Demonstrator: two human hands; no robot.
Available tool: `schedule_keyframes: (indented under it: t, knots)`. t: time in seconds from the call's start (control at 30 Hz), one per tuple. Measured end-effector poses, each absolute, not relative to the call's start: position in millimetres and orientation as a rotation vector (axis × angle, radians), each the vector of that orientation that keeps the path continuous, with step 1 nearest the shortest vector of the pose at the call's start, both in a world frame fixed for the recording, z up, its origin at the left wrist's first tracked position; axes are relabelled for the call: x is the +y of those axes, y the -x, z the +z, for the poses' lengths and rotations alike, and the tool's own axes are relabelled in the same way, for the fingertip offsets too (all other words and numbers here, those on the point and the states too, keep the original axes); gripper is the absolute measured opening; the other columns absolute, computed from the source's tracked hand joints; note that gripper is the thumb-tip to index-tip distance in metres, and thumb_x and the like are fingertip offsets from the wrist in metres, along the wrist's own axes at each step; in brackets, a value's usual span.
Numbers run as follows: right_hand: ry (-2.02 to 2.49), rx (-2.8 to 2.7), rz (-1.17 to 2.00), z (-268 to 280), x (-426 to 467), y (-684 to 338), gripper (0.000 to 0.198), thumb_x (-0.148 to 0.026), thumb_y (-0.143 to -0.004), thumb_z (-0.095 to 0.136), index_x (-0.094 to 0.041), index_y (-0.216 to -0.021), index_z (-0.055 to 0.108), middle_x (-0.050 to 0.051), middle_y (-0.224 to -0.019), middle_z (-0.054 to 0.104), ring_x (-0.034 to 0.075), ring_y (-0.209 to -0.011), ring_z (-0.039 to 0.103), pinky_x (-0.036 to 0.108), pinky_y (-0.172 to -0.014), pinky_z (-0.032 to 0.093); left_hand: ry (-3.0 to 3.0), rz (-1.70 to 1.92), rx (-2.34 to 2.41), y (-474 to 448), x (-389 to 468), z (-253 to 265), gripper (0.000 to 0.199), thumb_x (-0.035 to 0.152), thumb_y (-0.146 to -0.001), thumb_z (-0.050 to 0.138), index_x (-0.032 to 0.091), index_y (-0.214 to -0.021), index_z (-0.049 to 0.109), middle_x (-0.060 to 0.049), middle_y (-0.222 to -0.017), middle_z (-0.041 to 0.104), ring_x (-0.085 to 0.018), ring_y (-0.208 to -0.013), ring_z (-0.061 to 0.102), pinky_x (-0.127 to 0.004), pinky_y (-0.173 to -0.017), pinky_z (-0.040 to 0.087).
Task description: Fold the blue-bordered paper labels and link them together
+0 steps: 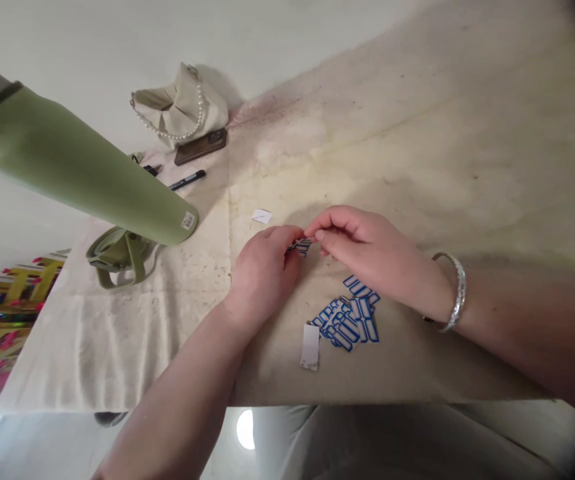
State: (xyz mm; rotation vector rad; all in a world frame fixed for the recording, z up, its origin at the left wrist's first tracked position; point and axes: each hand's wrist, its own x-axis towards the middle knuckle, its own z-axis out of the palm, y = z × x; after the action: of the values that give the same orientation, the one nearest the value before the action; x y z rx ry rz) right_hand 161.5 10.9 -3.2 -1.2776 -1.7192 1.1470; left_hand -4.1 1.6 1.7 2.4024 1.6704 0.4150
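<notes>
Blue-edged piece (pixel 303 247) in hand.
Left hand (pixel 266 268) grips it; right hand (pixel 367 250) at its end, can't tell if gripping; blue-edged pile (pixel 348 323) toward worktop (pixel 417 160) near edge.

Our left hand (pixel 269 265) covers most of the flat blue-and-white piece (pixel 299 248) it holds, and we cannot tell whether the curled fingers of our right hand (pixel 316 239) pinch one too. In the overlapping pile of flat, blue-edged white pieces (pixel 345 321), the upper ones hide those beneath. The marks on the small white paper slip (pixel 261 216) are too small for us to read. The tall, matte green cylindrical bottle (pixel 92 167) loses its top at the left edge and hides one end of the slim black pen (pixel 190 179). Yellow-and-red objects (pixel 30 287) at far left blur beyond recognition.
</notes>
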Motion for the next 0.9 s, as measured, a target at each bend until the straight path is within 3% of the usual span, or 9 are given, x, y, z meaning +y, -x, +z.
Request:
schedule_keyframes:
  t: [0.2, 0.43, 0.73, 0.9]
  knots:
    - [1.286, -1.732, 1.17, -2.0, 11.3, -161.6, 0.017, -0.025, -0.083, 0.049, -0.018, -0.083, 0.064, 0.0, -0.068, 0.058, 0.011, -0.061, 0.05, 0.026, -0.059, 0.038, -2.439, 0.321, 1.649, 4.7, 3.2, 0.4, 0.019, 0.014, -0.078, 0.049, 0.021, -0.09, 0.062, -0.002, -0.085, 0.062, -0.017, -0.081, 0.054, -0.029, -0.068, 0.041]
    - [1.291, -1.722, 1.148, -3.9, 11.4, -160.8, 0.016, -0.024, -0.082, 0.05, -0.018, -0.088, 0.064, 0.0, -0.077, 0.062, 0.011, -0.067, 0.053, 0.026, -0.062, 0.04, -2.191, 0.588, 1.643, 1.7, -1.4, 1.9, 0.03, 0.01, -0.075, 0.05, 0.026, -0.097, 0.062, 0.003, -0.087, 0.066, -0.012, -0.077, 0.058, -0.025, -0.068, 0.043]
    - [1.234, -1.735, 1.213, -5.7, 11.3, -159.2, 0.015, -0.027, -0.078, 0.056, -0.017, -0.088, 0.062, 0.003, -0.085, 0.064, 0.013, -0.074, 0.057, 0.026, -0.065, 0.044, -1.969, 0.698, 1.642, -1.0, -1.4, 3.2, 0.022, 0.015, -0.076, 0.052, 0.023, -0.093, 0.064, 0.003, -0.084, 0.068, -0.012, -0.074, 0.06, -0.025, -0.065, 0.044]
    - [1.206, -1.783, 1.192, -8.7, 10.9, -158.6, 0.017, -0.032, -0.078, 0.057, -0.018, -0.088, 0.061, 0.001, -0.08, 0.062, 0.012, -0.067, 0.055, 0.025, -0.059, 0.043, -1.954, 0.695, 1.662, -0.9, -2.1, 3.5, 0.018, 0.017, -0.076, 0.054, 0.023, -0.09, 0.064, 0.003, -0.081, 0.068, -0.012, -0.073, 0.06, -0.024, -0.063, 0.044]
